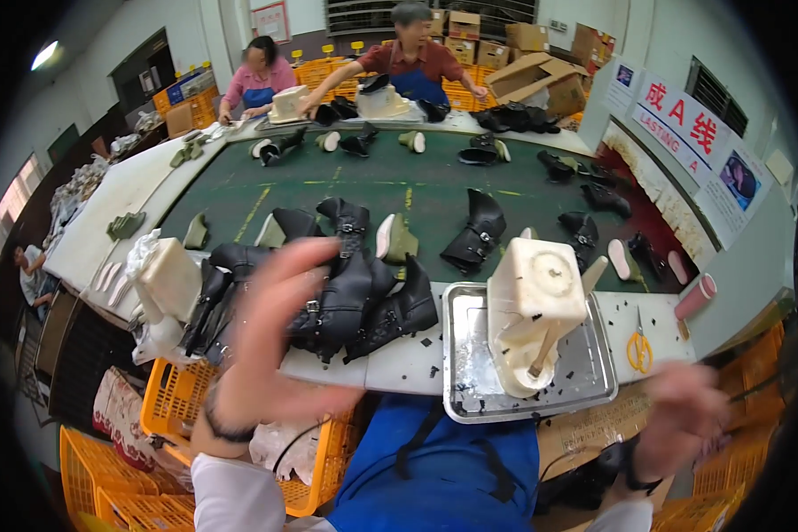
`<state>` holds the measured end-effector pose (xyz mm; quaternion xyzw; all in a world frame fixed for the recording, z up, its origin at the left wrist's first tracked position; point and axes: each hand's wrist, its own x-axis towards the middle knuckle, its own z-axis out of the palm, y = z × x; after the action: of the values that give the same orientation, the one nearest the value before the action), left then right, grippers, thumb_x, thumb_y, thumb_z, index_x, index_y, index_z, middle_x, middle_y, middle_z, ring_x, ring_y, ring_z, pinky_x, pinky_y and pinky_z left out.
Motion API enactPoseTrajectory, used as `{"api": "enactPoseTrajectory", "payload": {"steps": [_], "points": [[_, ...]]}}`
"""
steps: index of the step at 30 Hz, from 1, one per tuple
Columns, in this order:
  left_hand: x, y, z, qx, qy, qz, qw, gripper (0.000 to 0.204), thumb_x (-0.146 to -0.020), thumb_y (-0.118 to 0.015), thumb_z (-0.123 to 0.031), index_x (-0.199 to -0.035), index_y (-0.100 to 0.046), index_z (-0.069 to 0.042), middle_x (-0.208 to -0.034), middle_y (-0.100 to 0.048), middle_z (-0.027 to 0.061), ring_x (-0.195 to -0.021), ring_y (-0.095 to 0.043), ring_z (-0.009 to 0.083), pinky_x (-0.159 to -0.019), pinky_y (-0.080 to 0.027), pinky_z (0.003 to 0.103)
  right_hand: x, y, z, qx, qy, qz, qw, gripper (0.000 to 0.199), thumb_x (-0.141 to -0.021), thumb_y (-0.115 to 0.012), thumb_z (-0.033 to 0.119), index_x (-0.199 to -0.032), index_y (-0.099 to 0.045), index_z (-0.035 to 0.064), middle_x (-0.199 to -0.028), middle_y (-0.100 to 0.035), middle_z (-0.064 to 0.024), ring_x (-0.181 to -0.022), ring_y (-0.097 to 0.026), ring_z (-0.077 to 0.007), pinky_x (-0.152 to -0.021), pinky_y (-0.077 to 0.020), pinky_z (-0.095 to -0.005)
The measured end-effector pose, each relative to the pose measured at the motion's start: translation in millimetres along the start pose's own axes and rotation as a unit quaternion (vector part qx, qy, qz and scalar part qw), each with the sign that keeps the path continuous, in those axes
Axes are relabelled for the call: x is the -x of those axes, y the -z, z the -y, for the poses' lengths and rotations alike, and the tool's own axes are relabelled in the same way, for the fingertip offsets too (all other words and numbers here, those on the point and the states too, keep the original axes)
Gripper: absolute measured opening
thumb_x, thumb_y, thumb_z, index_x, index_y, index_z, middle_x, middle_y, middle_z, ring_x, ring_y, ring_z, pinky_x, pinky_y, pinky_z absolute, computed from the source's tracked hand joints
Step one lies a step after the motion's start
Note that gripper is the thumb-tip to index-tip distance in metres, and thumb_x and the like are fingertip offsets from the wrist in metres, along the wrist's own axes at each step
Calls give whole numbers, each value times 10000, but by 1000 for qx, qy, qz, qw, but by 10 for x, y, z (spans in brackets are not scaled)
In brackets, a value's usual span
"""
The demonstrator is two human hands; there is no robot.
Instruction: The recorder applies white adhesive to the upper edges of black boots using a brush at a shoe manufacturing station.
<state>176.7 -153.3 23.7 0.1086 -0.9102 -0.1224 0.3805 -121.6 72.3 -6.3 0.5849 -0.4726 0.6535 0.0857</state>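
My left hand point(279, 341) is raised and blurred in front of a pile of black buckled boots point(355, 293) at the near edge of the green conveyor belt point(381, 182); its fingers are spread and it holds nothing. My right hand point(683, 421) is low at the right, blurred, below the table edge, and I cannot tell whether it grips anything. Between the hands a metal tray point(594, 372) carries a cream plastic block stand point(532, 310) with a wooden-handled tool leaning on it.
Yellow scissors point(639, 348) lie right of the tray. Another cream stand point(170, 279) sits at the left. More black boots and pale lasts are scattered along the belt. Two people work at the far end. Yellow crates point(173, 399) stand below the table.
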Motion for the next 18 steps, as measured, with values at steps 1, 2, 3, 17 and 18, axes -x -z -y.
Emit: {"api": "enactPoseTrajectory", "payload": {"steps": [1, 2, 3, 17, 18], "points": [[107, -327, 385, -17, 58, 42, 997, 924, -568, -800, -285, -1313, -318, -27, -1347, -300, 225, -1253, -288, 400, -1016, -283, 440, 42, -201, -146, -54, -163, 141, 975, 220, -723, -567, 34, -936, -592, -15, -894, -616, -117, -805, -578, -233, -777, -451, -316], [263, -579, 773, -112, 86, 132, 981, 1015, -544, -806, -314, -1362, -254, -76, -1374, -234, 233, -1268, -231, 427, -1006, -276, 478, 255, -244, -357, -1, -267, 262, 928, 165, -740, -567, 15, -898, -610, -7, -832, -632, -85, -765, -597, -197, -733, -467, -297], [405, -706, 1004, -177, 104, 193, 959, 1047, -523, -807, -344, -1368, -242, -88, -1372, -240, 235, -1263, -238, 432, -1005, -269, 484, 633, -323, -532, -27, -346, 269, 899, 148, -761, -600, 33, -902, -627, -5, -791, -643, -76, -744, -616, -169, -705, -479, -276], [643, -900, 1494, -271, 105, 252, 923, 1062, -450, -783, -396, -1356, -293, -137, -1115, -447, 235, -1089, -421, 360, -975, -264, 479, 1850, -504, -767, -59, -361, 401, 840, 195, -760, -630, 67, -945, -624, 6, -768, -629, -131, -670, -619, -228, -596, -485, -282], [623, -896, 1443, -265, 110, 237, 928, 1028, -475, -768, -387, -1347, -296, -117, -1100, -451, 228, -1067, -434, 357, -969, -280, 465, 1770, -527, -703, -47, -378, 412, 828, 181, -777, -610, 63, -948, -627, 7, -776, -640, -117, -696, -630, -213, -631, -486, -270]]}}
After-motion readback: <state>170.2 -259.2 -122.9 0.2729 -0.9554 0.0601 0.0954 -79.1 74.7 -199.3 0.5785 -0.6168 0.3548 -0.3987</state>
